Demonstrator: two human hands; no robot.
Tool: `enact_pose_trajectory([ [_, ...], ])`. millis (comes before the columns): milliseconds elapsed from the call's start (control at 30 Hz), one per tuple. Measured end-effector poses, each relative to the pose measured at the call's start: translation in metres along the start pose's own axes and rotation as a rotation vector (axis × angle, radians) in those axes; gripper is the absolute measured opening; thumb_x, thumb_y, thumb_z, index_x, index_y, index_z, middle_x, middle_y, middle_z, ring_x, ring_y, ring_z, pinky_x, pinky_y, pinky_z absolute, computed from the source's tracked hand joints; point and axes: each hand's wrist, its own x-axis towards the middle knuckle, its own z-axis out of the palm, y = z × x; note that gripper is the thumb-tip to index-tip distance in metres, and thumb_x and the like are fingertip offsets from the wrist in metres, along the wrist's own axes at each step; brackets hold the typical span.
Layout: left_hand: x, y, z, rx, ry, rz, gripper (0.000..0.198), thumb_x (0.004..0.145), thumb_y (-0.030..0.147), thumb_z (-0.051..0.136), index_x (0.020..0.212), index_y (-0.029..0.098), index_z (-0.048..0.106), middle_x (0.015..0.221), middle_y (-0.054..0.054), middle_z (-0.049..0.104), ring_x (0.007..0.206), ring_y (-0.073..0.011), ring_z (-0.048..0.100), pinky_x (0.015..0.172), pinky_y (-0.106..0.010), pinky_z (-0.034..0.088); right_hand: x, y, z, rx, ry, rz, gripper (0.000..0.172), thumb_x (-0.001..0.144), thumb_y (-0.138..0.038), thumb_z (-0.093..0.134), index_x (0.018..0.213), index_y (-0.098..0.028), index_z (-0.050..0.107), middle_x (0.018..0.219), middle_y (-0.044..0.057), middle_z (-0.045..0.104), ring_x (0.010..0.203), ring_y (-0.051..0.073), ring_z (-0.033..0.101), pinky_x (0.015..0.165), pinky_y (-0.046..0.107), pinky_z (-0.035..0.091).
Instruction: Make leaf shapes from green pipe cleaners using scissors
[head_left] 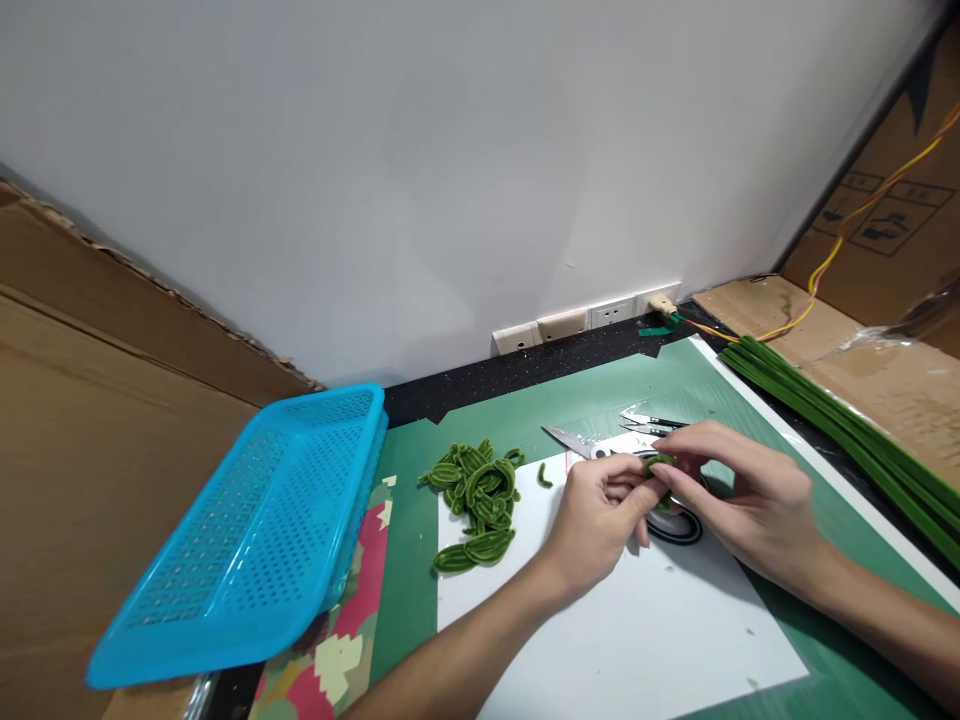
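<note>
Both hands meet over a white sheet of paper [600, 620] and pinch one small green pipe-cleaner piece [658, 463]. My left hand [600, 515] grips it from the left with curled fingers. My right hand [739, 490] holds it from the right, fingertips pressed on it. A pile of coiled green pipe-cleaner pieces [476, 495] lies left of my hands. Scissors [581, 442] lie just beyond my hands, their black handles [679, 525] partly hidden under them. A small snipper [649, 423] rests farther back.
A blue plastic basket [255, 540] stands tilted at the left, over a cardboard wall. A bundle of long green pipe cleaners [855, 430] lies along the right side. Everything rests on a green cutting mat [600, 395]. Wall sockets [585, 320] and a yellow cable [825, 260] are behind.
</note>
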Motion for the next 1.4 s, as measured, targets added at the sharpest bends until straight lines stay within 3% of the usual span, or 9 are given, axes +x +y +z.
enact_pose_trajectory([
  [200,0.002,0.003,0.000,0.014,0.049,-0.050,0.023,0.089,0.033,0.081,0.087,0.012,0.072,0.065,0.000,0.065,0.047,-0.0063,0.048,0.044,-0.017,0.038,-0.002,0.004,-0.002,0.017,-0.022,-0.079,0.020,0.092,0.001,0.073,0.094,-0.018,0.071,0.087,0.006,0.072,0.077,0.018,0.071,0.067,0.029,0.059],
  [400,0.004,0.003,-0.002,-0.003,0.036,-0.085,0.021,0.087,0.030,0.080,0.083,0.014,0.068,0.064,0.000,0.066,0.047,-0.0077,0.052,0.042,-0.017,0.041,-0.003,0.004,-0.003,-0.037,-0.012,-0.191,0.026,0.090,0.005,0.072,0.103,-0.016,0.073,0.094,0.009,0.075,0.082,0.018,0.073,0.071,0.029,0.062],
  [600,-0.003,-0.010,-0.004,0.001,0.025,-0.106,0.031,0.092,0.040,0.079,0.080,0.016,0.064,0.063,-0.001,0.066,0.047,-0.0084,0.054,0.046,-0.018,0.042,-0.015,0.011,-0.001,-0.006,-0.023,-0.104,0.022,0.094,-0.003,0.074,0.110,-0.017,0.075,0.100,0.010,0.077,0.087,0.020,0.076,0.076,0.029,0.064],
  [767,-0.005,-0.004,-0.006,0.072,-0.014,-0.115,0.046,0.096,0.051,0.070,0.068,0.017,0.059,0.051,0.001,0.055,0.043,-0.0092,0.047,0.045,-0.020,0.038,-0.011,0.007,0.003,-0.035,0.035,-0.199,0.028,0.091,0.004,0.072,0.110,-0.016,0.074,0.099,0.009,0.077,0.084,0.018,0.077,0.072,0.024,0.065],
  [933,-0.003,0.000,-0.005,0.056,-0.058,-0.120,0.051,0.094,0.060,0.071,0.072,0.014,0.065,0.055,-0.001,0.059,0.046,-0.0099,0.049,0.046,-0.021,0.039,-0.008,0.005,0.003,-0.072,0.104,-0.218,0.028,0.091,0.005,0.070,0.109,-0.017,0.075,0.094,0.007,0.077,0.080,0.017,0.077,0.070,0.023,0.064],
  [1200,-0.004,-0.010,-0.005,0.043,-0.045,-0.106,0.063,0.087,0.077,0.072,0.077,0.016,0.060,0.060,0.000,0.058,0.045,-0.0094,0.050,0.043,-0.021,0.040,-0.005,0.000,0.001,-0.167,0.065,-0.354,0.023,0.094,0.004,0.064,0.102,-0.015,0.075,0.092,0.010,0.080,0.075,0.014,0.080,0.070,0.017,0.064],
  [1400,-0.004,-0.005,-0.006,0.071,-0.056,-0.093,0.050,0.093,0.065,0.074,0.087,0.017,0.061,0.063,0.002,0.060,0.047,-0.0086,0.051,0.045,-0.019,0.039,0.001,-0.004,0.001,-0.154,0.066,-0.352,0.021,0.096,0.002,0.064,0.100,-0.016,0.075,0.090,0.009,0.079,0.074,0.014,0.079,0.071,0.017,0.064],
])
